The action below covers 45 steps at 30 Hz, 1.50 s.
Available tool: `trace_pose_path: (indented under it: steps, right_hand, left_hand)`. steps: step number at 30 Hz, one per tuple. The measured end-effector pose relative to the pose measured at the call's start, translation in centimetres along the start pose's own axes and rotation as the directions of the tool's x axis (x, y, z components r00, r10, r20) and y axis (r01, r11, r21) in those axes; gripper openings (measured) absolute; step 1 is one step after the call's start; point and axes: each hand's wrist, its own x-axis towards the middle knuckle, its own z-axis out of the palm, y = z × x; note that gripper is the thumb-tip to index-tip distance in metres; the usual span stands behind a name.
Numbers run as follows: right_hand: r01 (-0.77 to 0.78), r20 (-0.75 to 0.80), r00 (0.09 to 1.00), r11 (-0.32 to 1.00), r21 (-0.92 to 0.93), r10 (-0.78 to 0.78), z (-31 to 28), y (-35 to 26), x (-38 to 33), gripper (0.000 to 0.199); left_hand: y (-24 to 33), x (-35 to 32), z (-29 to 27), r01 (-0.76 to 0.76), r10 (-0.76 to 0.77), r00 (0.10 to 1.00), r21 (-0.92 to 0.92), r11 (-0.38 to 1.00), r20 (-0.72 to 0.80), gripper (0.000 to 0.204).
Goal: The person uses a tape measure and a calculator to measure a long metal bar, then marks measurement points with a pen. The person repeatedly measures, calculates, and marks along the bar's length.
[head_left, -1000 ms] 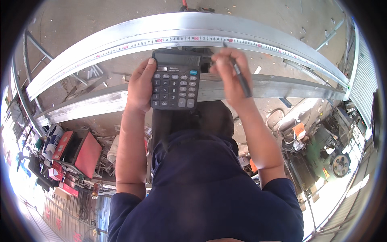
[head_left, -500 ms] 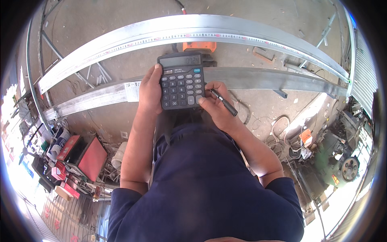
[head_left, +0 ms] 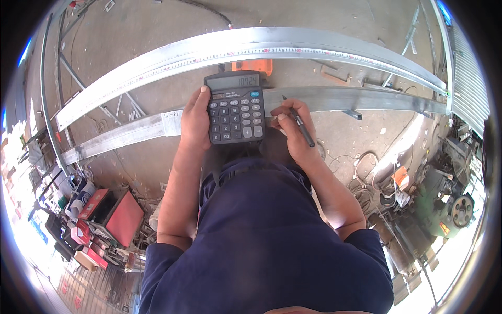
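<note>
My left hand point(head_left: 194, 121) grips the left side of a black desk calculator point(head_left: 235, 107), held flat above the near metal beam point(head_left: 125, 133). My right hand point(head_left: 294, 130) sits just right of the calculator, holding a dark pen point(head_left: 299, 127) between thumb and fingers, with a fingertip close to the keypad's right edge. A measuring tape point(head_left: 272, 51) lies stretched along the far metal beam point(head_left: 157, 63), and its orange case point(head_left: 253, 66) shows just behind the calculator.
Two long grey metal beams cross a concrete floor point(head_left: 157, 21). A red toolbox point(head_left: 123, 217) and cluttered tools lie at lower left. Cables point(head_left: 361, 167), machinery point(head_left: 460, 206) and a corrugated sheet point(head_left: 468, 78) stand at the right.
My right hand has come down from the far beam to the right edge of the calculator, still holding the pen. The calculator stayed in my left hand, shifting slightly.
</note>
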Motion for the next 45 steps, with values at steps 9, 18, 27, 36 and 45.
trace_pose_path:
  steps: [9,18,27,36,45]
  right_hand:
    - [-0.014,-0.120,0.993,0.998,-0.064,0.006,2.4,-2.2,2.3,0.026]
    - [0.029,-0.215,0.976,0.999,-0.039,-0.036,3.5,-1.9,5.3,0.026]
    - [0.026,-0.094,0.995,0.995,-0.095,-0.035,-1.9,-1.2,6.6,0.026]
    - [0.032,-0.153,0.987,0.997,-0.075,-0.043,-5.1,-0.8,7.5,0.029]
    - [-0.013,-0.149,0.989,0.983,-0.185,-0.015,-3.4,-1.3,11.8,0.030]
  left_hand:
    - [2.0,3.7,-1.2,0.054,-0.056,0.995,0.031,0.998,0.086,0.044]
    - [2.7,7.1,-2.0,0.131,-0.132,0.988,0.014,0.991,0.077,0.040]
    - [-0.4,6.0,0.6,0.075,-0.075,0.996,0.000,0.997,-0.052,0.041]
    - [-1.8,6.3,1.9,0.075,-0.073,0.995,0.031,0.997,-0.064,0.042]
    - [-1.3,8.2,0.6,-0.003,-0.011,0.997,0.176,0.984,0.075,0.057]
